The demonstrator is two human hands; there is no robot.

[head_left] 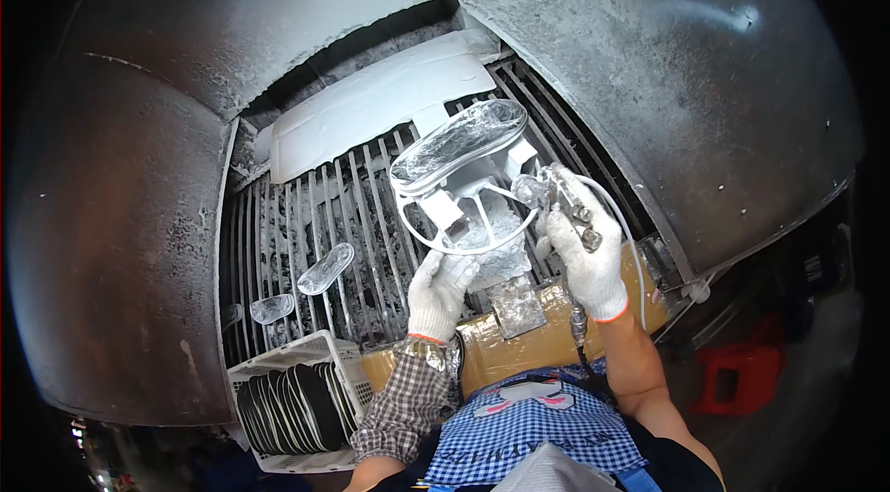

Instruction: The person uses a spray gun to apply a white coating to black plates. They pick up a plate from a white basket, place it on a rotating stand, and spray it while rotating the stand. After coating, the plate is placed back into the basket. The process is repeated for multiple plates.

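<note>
My left hand [438, 286], in a white glove with an orange cuff, has its fingers closed at the near rim of a white ring-shaped stand [482, 228] with spokes. On this stand's upright blocks rests an elongated oval piece [459, 147]. Its top is covered with shiny, wrinkled film, and its rim is white. Held in my gloved right hand [593, 255] is a spray gun [561, 198] coated with grey-white residue, just right of the stand. A pale hose runs beside that hand. Part of the gun's body is hidden by my fingers.
Beneath lies a slatted metal grate [371, 204] with a white sheet [380, 102] at its back. Small film-covered oval pieces [326, 268] stand at left. A white basket [341, 371] holds several dark oval pieces. Metal walls [677, 75] enclose the sides; tan wrap covers the front ledge [464, 357].
</note>
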